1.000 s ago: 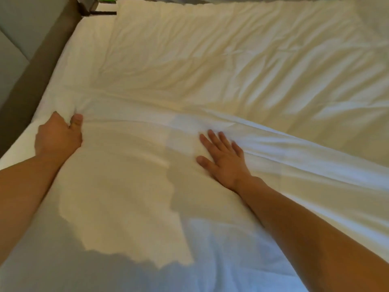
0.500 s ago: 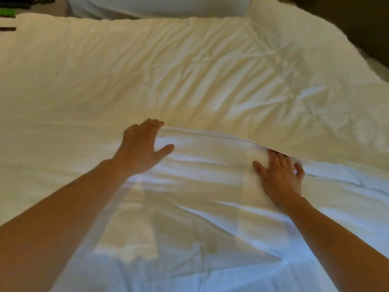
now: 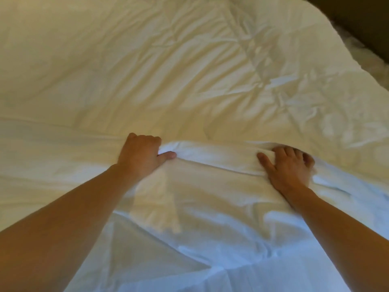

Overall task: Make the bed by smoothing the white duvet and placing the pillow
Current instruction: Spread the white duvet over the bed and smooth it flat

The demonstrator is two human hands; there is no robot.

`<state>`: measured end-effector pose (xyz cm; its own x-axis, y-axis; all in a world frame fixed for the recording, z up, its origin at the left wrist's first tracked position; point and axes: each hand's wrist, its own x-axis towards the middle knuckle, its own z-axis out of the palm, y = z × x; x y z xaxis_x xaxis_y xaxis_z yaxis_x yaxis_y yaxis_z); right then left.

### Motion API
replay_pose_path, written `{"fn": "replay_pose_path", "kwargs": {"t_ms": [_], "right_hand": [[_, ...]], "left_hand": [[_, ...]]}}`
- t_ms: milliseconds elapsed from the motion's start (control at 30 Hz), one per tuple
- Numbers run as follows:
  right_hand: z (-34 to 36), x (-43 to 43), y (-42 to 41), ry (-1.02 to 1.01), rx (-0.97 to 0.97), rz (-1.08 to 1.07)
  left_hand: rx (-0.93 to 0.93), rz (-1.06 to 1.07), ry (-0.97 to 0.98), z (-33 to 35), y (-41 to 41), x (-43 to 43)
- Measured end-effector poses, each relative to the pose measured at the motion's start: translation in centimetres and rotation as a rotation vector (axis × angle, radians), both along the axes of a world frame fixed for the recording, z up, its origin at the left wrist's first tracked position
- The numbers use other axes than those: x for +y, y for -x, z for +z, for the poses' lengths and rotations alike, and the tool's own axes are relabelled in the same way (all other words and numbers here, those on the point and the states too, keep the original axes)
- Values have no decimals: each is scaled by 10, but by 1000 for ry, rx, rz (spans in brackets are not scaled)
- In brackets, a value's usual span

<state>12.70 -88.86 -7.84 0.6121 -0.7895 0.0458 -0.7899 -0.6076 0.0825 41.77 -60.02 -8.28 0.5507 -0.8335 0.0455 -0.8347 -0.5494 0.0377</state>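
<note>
The white duvet (image 3: 189,70) covers almost the whole view, creased in its far half and on the right. A folded edge of the duvet (image 3: 210,153) runs across the middle. My left hand (image 3: 141,157) is closed on that fold at its left end, fingers curled over it and thumb pressed under. My right hand (image 3: 288,167) lies on the fold's right end with its fingertips tucked under the raised duvet layer. The near part of the bedding (image 3: 210,239) is wrinkled and in bluish light. No pillow is visible.
The bed's right edge (image 3: 357,66) curves down at the upper right, with a dark surface (image 3: 362,20) beyond it and a pale fluffy patch (image 3: 379,66) beside it. My two forearms reach in from the bottom corners.
The view has swung right across the bed. My left hand moved from the bed's left side to the middle fold and closed on it; my right hand slid right, fingertips under the duvet layer.
</note>
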Motion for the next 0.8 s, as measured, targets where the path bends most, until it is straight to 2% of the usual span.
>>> {"fn": "replay_pose_path", "kwargs": {"t_ms": [100, 200, 267, 333, 400, 467, 533, 633, 700, 800], "right_hand": [[15, -17, 9, -64, 106, 11], [54, -38, -7, -119, -110, 4], [94, -57, -39, -24, -257, 73], [132, -71, -80, 72, -376, 164], [148, -77, -116, 125, -438, 264], [129, -80, -136, 110, -345, 286], [81, -80, -134, -95, -145, 212], [7, -69, -106, -404, 138, 141], [-12, -63, -92, -437, 146, 182], [-3, -64, -86, -390, 97, 232]], "left_hand": [[-48, -7, 17, 7, -1, 1], [-109, -12, 102, 24, -6, 7], [-164, 27, 216, 39, -13, 11], [-191, 138, 303, 54, -26, 13], [-191, 281, 303, 60, -39, 12], [-176, 386, 213, 52, -47, 8], [-94, 416, 105, 34, -45, 0], [198, 491, -71, -6, -33, -10], [335, 534, -168, -29, -22, -11], [328, 560, -164, -41, -17, -10]]}}
